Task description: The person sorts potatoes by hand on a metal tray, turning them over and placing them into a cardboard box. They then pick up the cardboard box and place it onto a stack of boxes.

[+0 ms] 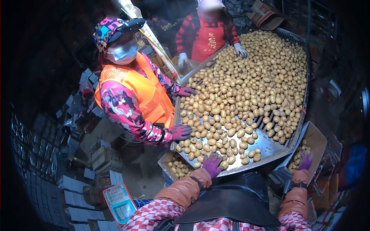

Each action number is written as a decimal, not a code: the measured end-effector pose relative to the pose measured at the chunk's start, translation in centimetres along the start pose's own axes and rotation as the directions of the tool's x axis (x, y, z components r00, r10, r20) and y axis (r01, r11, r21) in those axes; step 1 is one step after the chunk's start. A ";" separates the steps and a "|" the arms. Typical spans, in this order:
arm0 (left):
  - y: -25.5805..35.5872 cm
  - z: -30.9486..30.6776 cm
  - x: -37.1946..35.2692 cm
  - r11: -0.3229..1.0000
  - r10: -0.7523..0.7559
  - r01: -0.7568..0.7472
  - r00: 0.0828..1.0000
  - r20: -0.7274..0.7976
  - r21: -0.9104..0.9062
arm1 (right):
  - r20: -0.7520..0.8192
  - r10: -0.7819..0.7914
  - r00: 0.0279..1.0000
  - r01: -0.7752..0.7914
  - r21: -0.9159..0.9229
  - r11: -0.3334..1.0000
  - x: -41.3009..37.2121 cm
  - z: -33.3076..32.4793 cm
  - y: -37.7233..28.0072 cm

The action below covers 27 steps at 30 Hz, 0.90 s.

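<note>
My left hand (pixel 212 165), in a purple glove, rests with spread fingers at the near edge of a metal sorting table (pixel 266 148). Its fingers touch or nearly touch loose potatoes (pixel 231 143) there. Many more potatoes (pixel 258 73) cover the slatted surface beyond. To the right, my right hand (pixel 305 160), gloved the same way, is at a cardboard box (pixel 317 142) partly filled with potatoes. Its fingers look stretched out, and I see nothing held in them. Below the table's left corner, another box of potatoes (pixel 179 167) stands near my left forearm.
A person in an orange vest (pixel 133 90) stands on the left, both gloved hands at the table's rim. Farther back, a person in a red apron (pixel 210 38) reaches over the potatoes. A scale (pixel 120 203) and a plastic crate (pixel 106 158) are at lower left.
</note>
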<state>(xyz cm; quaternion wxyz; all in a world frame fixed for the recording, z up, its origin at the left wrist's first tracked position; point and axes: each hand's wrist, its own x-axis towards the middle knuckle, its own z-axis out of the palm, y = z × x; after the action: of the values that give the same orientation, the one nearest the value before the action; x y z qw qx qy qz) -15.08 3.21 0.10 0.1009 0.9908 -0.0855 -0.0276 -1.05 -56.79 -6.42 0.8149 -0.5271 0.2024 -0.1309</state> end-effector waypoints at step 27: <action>0.8 -0.8 0.0 0.998 -0.055 0.058 0.995 0.084 -0.031 | 0.677 0.105 0.728 0.685 -0.724 -0.082 -18.2 26.0 6.4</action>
<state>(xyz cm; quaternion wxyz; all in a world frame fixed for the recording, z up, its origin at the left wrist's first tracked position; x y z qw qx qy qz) -15.17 2.64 1.06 0.1129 0.9891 -0.0609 -0.0729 -4.98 -25.48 0.67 0.1604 -0.9770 -0.1395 0.0180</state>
